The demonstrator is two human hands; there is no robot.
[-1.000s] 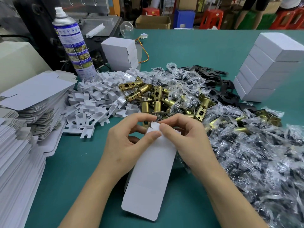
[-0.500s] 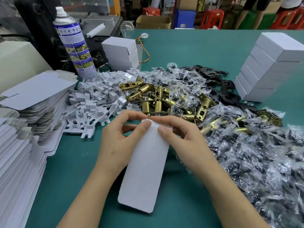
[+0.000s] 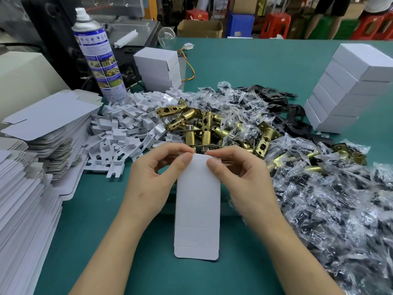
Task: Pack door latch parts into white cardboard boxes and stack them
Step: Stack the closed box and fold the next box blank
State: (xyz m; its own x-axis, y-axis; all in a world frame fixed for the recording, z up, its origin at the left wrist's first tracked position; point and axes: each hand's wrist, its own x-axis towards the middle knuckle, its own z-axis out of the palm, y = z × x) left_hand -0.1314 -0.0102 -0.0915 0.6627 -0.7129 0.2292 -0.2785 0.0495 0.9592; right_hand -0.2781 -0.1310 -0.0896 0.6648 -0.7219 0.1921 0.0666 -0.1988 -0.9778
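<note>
- Your left hand [image 3: 148, 179] and right hand [image 3: 240, 177] each had a pinching grip clamped on the far end of the white cardboard box [image 3: 196, 209], thumbs on top at its two corners; the fingers behind the card were hidden.
- The box lay lengthwise toward you over the green counter [image 3: 244, 67], its near flap unfolded; whether its underside touched the counter could not be told.
- Just beyond your fingertips sat the brass latch parts [image 3: 204, 126], some partly covered by bagged parts [image 3: 331, 209], whose dark contents were hard to make out through the crinkled plastic.
- White inserts [image 3: 125, 128] lay to the left of the brass, beside flat box blanks [image 3: 49, 116] cut off by the frame edge.
- The spray can [image 3: 97, 58] carried a blue label with small pictures; its writing was too small to read.
- The stacked boxes [image 3: 350, 86] at far right were plain, partly cut off.
</note>
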